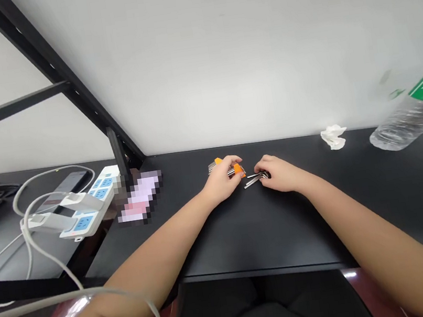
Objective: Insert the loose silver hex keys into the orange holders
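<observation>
My left hand is closed around an orange holder with thin metal rods in it, which look like hex keys. Some rod ends and a second orange part stick out on its far left side. Just to the right, the fingers of my right hand are curled round several loose metal hex keys. Their straight ends point left toward the holder, while their other ends are partly hidden by the fingers. A small gap separates the two hands over the black table.
At left stand a white power strip with plugged-in chargers, a phone, white cables and a black metal frame. A pixelated item lies beside it. A crumpled tissue and a plastic bottle are at right.
</observation>
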{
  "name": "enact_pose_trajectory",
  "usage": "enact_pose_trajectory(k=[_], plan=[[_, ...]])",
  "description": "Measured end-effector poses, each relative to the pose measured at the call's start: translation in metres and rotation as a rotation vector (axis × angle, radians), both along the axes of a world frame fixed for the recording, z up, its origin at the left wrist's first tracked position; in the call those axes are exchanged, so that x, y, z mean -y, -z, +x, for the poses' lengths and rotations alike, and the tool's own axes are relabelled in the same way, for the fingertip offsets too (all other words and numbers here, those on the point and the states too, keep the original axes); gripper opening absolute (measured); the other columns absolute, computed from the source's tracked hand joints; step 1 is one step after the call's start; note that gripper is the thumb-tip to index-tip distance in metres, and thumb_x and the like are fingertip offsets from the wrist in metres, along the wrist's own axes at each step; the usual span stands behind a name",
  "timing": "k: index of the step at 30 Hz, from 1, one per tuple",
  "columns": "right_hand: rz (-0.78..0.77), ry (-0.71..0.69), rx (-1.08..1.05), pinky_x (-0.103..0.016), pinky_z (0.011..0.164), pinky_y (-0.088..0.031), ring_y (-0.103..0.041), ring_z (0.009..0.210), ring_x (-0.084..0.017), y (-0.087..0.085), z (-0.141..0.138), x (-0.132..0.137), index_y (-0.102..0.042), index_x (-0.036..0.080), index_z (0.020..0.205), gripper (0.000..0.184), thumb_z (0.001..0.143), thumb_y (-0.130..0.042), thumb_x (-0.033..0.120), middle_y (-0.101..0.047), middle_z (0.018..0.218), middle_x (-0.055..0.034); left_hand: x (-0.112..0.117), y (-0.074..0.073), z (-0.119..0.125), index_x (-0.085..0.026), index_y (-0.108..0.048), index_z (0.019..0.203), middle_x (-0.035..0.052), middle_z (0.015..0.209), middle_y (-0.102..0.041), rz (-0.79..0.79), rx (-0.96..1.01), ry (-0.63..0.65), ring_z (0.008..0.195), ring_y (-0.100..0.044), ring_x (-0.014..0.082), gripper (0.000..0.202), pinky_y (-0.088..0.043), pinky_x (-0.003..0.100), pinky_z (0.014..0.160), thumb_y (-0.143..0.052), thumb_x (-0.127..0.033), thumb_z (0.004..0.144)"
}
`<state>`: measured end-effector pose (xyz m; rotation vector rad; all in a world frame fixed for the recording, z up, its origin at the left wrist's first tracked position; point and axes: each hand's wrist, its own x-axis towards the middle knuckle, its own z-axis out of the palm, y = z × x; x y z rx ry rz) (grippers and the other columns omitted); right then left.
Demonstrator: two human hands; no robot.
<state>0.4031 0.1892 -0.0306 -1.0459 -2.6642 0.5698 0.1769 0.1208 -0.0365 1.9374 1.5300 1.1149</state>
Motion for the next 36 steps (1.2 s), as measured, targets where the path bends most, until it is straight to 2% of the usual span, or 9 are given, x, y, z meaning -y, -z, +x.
enact_pose_trajectory(k=[4, 7, 11, 16, 21, 24, 27, 30, 36], plan=[[0.007, -0.016, 0.002, -0.03, 0.084, -0.046, -0.057, 0.101, -0.021, -0.005, -0.004, 0.011, -0.067, 0.02, 0.103, 0.026, 0.082, -0.055, 0.01, -0.062, 0.11, -0.0085, -0.001, 0.002, -0.001, -0.024, -0.059, 0.118, 0.0031, 0.115, -0.071, 0.012, 0.031, -0.011, 0.102, -0.07, 0.0156, 0.034, -0.058, 0.029, 0.09, -0.063, -0.018, 0.084], [-0.01, 0.005, -0.149, -0.031, 0.085, -0.047, -0.058, 0.098, -0.02, -0.008, -0.009, 0.017, -0.063, 0.021, 0.101, 0.019, 0.083, -0.058, 0.016, -0.063, 0.107, -0.0064, 0.001, 0.001, 0.001, -0.023, -0.059, 0.118, 0.0036, 0.111, -0.072, 0.023, 0.065, 0.02, 0.098, -0.07, 0.0155, 0.034, -0.06, 0.028, 0.084, -0.064, -0.02, 0.085], [-0.236, 0.05, -0.422, -0.027, 0.074, -0.049, -0.06, 0.082, -0.014, -0.007, -0.021, 0.023, -0.057, 0.022, 0.099, 0.013, 0.088, -0.057, 0.029, -0.065, 0.094, -0.0008, 0.005, -0.004, 0.006, -0.022, -0.06, 0.115, 0.0039, 0.111, -0.071, 0.047, 0.052, 0.063, 0.097, -0.07, 0.0166, 0.031, -0.06, 0.029, 0.084, -0.067, -0.024, 0.085], [-0.333, 0.125, -0.523, -0.024, 0.068, -0.047, -0.059, 0.075, -0.012, 0.001, -0.032, 0.023, -0.057, 0.022, 0.101, 0.021, 0.08, -0.058, 0.023, -0.065, 0.09, 0.0015, 0.008, -0.008, 0.009, -0.021, -0.063, 0.113, 0.0035, 0.109, -0.072, 0.029, 0.09, 0.089, 0.095, -0.07, 0.0169, 0.027, -0.061, 0.031, 0.085, -0.066, -0.026, 0.086], [-0.201, 0.257, -0.41, -0.024, 0.064, -0.043, -0.055, 0.066, -0.012, 0.003, -0.02, 0.006, -0.063, 0.022, 0.094, 0.02, 0.076, -0.055, 0.019, -0.062, 0.077, 0.0033, 0.003, -0.004, 0.005, -0.022, -0.062, 0.11, 0.0022, 0.106, -0.071, -0.009, 0.123, 0.071, 0.089, -0.072, 0.0152, 0.025, -0.064, 0.03, 0.081, -0.063, -0.022, 0.085], [-0.088, 0.301, -0.253, -0.025, 0.069, -0.043, -0.057, 0.07, -0.013, 0.002, -0.006, -0.009, -0.068, 0.021, 0.094, 0.022, 0.077, -0.055, 0.015, -0.065, 0.079, 0.0011, 0.0, 0.0, 0.002, -0.022, -0.062, 0.11, 0.0017, 0.105, -0.072, -0.032, 0.162, 0.035, 0.088, -0.073, 0.0136, 0.026, -0.064, 0.031, 0.087, -0.062, -0.017, 0.084], [-0.015, 0.234, -0.105, -0.026, 0.078, -0.044, -0.06, 0.08, -0.014, 0.003, 0.002, -0.018, -0.073, 0.02, 0.096, 0.027, 0.079, -0.055, 0.01, -0.067, 0.091, -0.0028, -0.002, 0.003, 0.001, -0.022, -0.063, 0.111, 0.0028, 0.107, -0.072, -0.035, 0.188, 0.032, 0.089, -0.074, 0.0131, 0.027, -0.064, 0.031, 0.089, -0.063, -0.015, 0.085], [-0.028, 0.156, -0.063, -0.026, 0.082, -0.046, -0.061, 0.085, -0.015, 0.002, 0.002, -0.014, -0.075, 0.02, 0.097, 0.028, 0.081, -0.055, 0.01, -0.067, 0.1, -0.0045, -0.002, 0.005, 0.0, -0.021, -0.062, 0.112, 0.0034, 0.108, -0.072, -0.042, 0.195, 0.033, 0.087, -0.074, 0.0131, 0.028, -0.065, 0.03, 0.085, -0.064, -0.015, 0.085], [-0.03, 0.059, -0.058, -0.027, 0.082, -0.046, -0.061, 0.089, -0.015, -0.004, -0.005, 0.002, -0.074, 0.021, 0.093, 0.028, 0.081, -0.052, 0.008, -0.067, 0.102, -0.0038, -0.002, 0.005, -0.001, -0.022, -0.062, 0.114, 0.0029, 0.111, -0.071, -0.065, 0.208, 0.061, 0.088, -0.075, 0.0133, 0.028, -0.065, 0.031, 0.087, -0.062, -0.017, 0.085]])
